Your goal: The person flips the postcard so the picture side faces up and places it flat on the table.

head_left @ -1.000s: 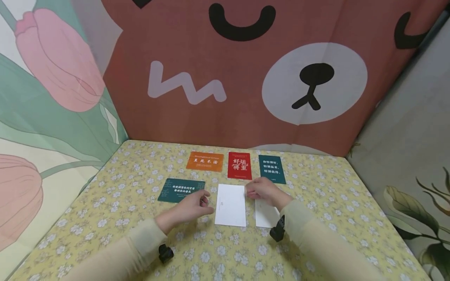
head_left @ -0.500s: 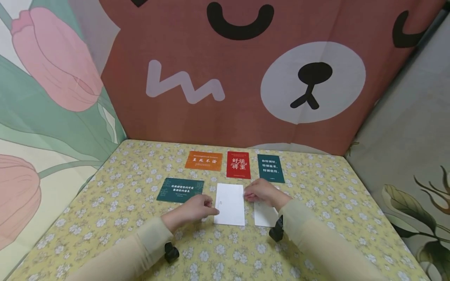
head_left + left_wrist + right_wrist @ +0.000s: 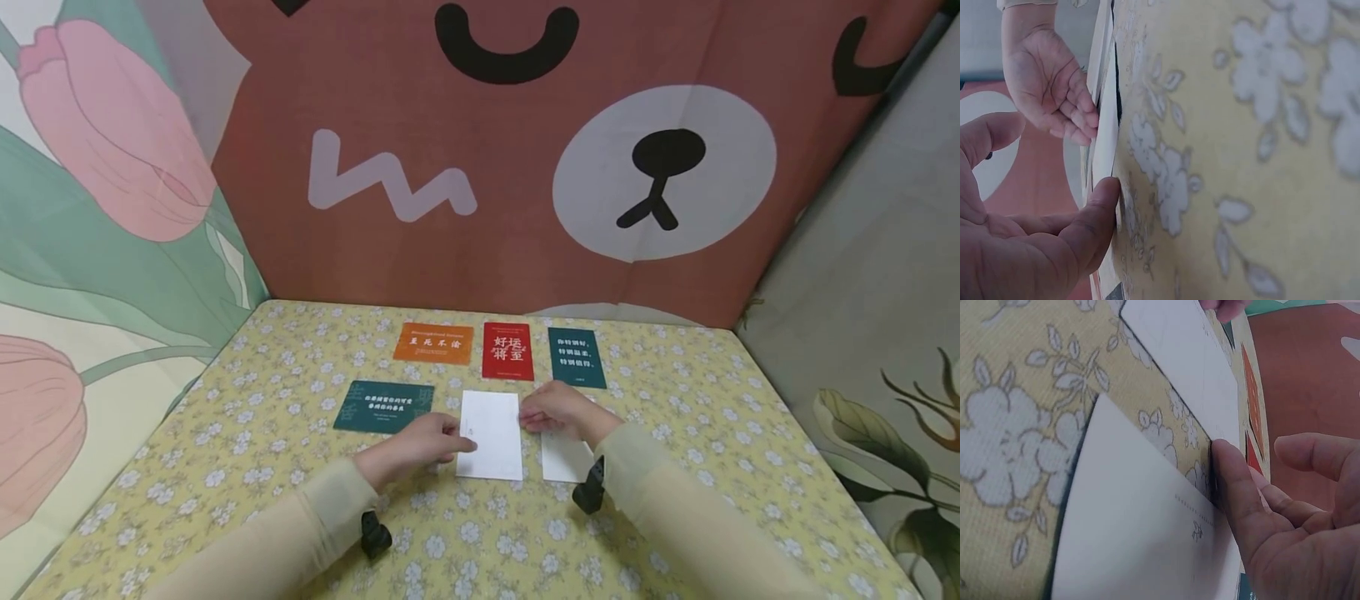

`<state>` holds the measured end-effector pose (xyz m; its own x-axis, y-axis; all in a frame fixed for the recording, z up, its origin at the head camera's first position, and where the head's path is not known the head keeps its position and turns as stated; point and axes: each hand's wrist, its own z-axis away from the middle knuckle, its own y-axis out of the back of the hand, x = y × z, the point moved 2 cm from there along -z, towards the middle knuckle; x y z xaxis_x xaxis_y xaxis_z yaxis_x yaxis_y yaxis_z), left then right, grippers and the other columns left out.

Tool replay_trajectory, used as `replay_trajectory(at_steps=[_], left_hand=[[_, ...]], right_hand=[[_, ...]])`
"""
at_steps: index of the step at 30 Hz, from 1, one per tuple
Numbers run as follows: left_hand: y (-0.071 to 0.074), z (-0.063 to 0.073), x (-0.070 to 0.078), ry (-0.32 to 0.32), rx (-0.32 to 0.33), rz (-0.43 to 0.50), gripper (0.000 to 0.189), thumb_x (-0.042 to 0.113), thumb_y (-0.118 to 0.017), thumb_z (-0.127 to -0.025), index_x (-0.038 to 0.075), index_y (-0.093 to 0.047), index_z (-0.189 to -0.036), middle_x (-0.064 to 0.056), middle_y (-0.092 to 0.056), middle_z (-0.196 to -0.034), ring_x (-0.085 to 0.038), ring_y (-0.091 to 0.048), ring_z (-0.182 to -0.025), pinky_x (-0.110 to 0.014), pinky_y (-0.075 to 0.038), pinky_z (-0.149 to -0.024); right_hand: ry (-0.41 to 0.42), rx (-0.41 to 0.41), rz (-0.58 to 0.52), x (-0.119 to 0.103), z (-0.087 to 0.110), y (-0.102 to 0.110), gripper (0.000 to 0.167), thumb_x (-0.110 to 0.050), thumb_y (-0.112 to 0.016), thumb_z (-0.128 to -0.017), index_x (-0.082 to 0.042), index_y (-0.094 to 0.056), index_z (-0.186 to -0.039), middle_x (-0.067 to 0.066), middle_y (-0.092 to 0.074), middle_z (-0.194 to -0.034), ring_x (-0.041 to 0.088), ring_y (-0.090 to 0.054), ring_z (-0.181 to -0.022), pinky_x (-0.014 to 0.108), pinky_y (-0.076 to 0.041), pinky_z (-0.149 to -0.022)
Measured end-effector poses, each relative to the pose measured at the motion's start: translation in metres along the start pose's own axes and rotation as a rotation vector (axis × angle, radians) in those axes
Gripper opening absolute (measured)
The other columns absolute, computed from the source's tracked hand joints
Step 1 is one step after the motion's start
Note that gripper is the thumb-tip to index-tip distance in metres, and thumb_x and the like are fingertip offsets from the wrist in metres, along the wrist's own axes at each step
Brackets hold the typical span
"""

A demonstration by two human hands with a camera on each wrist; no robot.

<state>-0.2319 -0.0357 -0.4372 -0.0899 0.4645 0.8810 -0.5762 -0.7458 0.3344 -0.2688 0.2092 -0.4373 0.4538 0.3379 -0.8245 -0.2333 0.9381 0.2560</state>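
Note:
A white card [image 3: 491, 433] lies upright in the middle of the table, with small print near its left side. At its left edge is my left hand [image 3: 412, 443]; in the left wrist view the thumb [image 3: 1102, 197] touches the edge while the other fingers stay apart from it. My right hand [image 3: 568, 411] reaches over a second white card [image 3: 562, 457], partly covering it. In the right wrist view its thumb [image 3: 1232, 478] is right at the first card's right edge, and the fingers hang relaxed above. Neither hand pinches a card.
Behind lie an orange card [image 3: 433, 344], a red card [image 3: 507, 352] and a dark green card [image 3: 577, 358]. Another green card [image 3: 382, 406] lies beside the left hand. The flowered tablecloth [image 3: 480, 550] meets a printed bear backdrop [image 3: 390, 258] at the rear.
My left hand has moved right, from the green card's corner to the left edge of the middle white card. The right hand has stayed nearly still.

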Motion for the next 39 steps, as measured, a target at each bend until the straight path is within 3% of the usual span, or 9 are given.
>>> replay_trajectory(at_steps=[7,12,16,20,23,27,35,39], left_hand=[[-0.004,-0.003,0.0,-0.01,0.035,-0.053,0.023,0.018,-0.079,-0.091,0.006,-0.059,-0.086,-0.002,-0.053,-0.075,-0.016,-0.045,-0.066,-0.029,-0.037,-0.059],[-0.008,-0.002,0.002,-0.032,0.032,-0.063,0.028,0.018,-0.079,-0.091,0.002,-0.066,-0.109,-0.004,-0.06,-0.088,-0.017,-0.049,-0.074,-0.031,-0.039,-0.063],[-0.008,-0.001,0.004,-0.04,0.031,-0.044,0.05,0.019,-0.078,-0.092,-0.002,-0.061,-0.134,-0.007,-0.068,-0.113,-0.021,-0.061,-0.097,-0.038,-0.051,-0.083],[-0.009,0.001,0.004,-0.001,0.063,-0.016,0.074,0.02,-0.077,-0.092,-0.009,-0.043,-0.151,-0.019,-0.061,-0.135,-0.033,-0.058,-0.123,-0.051,-0.047,-0.104],[-0.01,0.001,0.002,0.031,0.086,0.012,0.079,0.021,-0.077,-0.093,-0.011,-0.037,-0.153,-0.023,-0.055,-0.14,-0.036,-0.053,-0.127,-0.052,-0.046,-0.105],[-0.01,0.0,-0.001,0.039,0.1,0.069,0.075,0.018,-0.075,-0.094,-0.012,-0.038,-0.152,-0.02,-0.055,-0.137,-0.032,-0.053,-0.122,-0.049,-0.047,-0.103],[-0.009,-0.001,-0.009,0.066,0.154,0.34,0.072,0.009,-0.07,-0.096,-0.015,-0.032,-0.153,-0.024,-0.049,-0.137,-0.035,-0.054,-0.126,-0.039,-0.054,-0.097],[-0.009,-0.002,-0.01,0.064,0.153,0.35,0.073,0.008,-0.071,-0.095,-0.016,-0.032,-0.153,-0.024,-0.049,-0.138,-0.036,-0.053,-0.127,-0.04,-0.054,-0.098]], right_hand=[[-0.003,0.009,-0.023,0.001,0.003,-0.003,0.022,-0.006,-0.065,-0.099,0.01,-0.069,-0.114,0.014,-0.074,-0.097,0.019,-0.072,-0.085,0.032,-0.059,-0.083],[0.015,0.043,-0.015,-0.002,0.01,-0.005,0.028,-0.006,-0.064,-0.099,0.011,-0.065,-0.121,0.014,-0.072,-0.101,0.019,-0.07,-0.087,0.032,-0.059,-0.084],[0.011,0.047,-0.083,-0.005,0.016,-0.006,0.031,-0.004,-0.06,-0.1,0.013,-0.06,-0.127,0.017,-0.07,-0.106,0.02,-0.07,-0.09,0.034,-0.059,-0.087],[-0.022,0.046,-0.186,-0.004,0.019,-0.01,0.032,-0.004,-0.057,-0.102,0.013,-0.056,-0.13,0.022,-0.066,-0.115,0.023,-0.07,-0.095,0.037,-0.059,-0.089],[-0.039,0.041,-0.237,-0.002,0.018,-0.013,0.033,-0.004,-0.056,-0.103,0.014,-0.054,-0.131,0.021,-0.064,-0.114,0.022,-0.069,-0.092,0.037,-0.059,-0.088],[-0.05,0.049,-0.261,0.002,0.014,-0.014,0.032,-0.001,-0.055,-0.104,0.014,-0.056,-0.132,0.018,-0.067,-0.106,0.018,-0.068,-0.085,0.035,-0.06,-0.085],[0.013,0.081,-0.216,0.003,0.007,-0.018,0.029,0.002,-0.056,-0.103,0.011,-0.059,-0.13,0.016,-0.065,-0.11,0.019,-0.063,-0.087,0.03,-0.057,-0.083],[0.033,0.123,-0.198,0.004,0.005,-0.021,0.023,0.003,-0.059,-0.101,0.008,-0.06,-0.124,0.015,-0.062,-0.108,0.019,-0.062,-0.085,0.028,-0.056,-0.077]])
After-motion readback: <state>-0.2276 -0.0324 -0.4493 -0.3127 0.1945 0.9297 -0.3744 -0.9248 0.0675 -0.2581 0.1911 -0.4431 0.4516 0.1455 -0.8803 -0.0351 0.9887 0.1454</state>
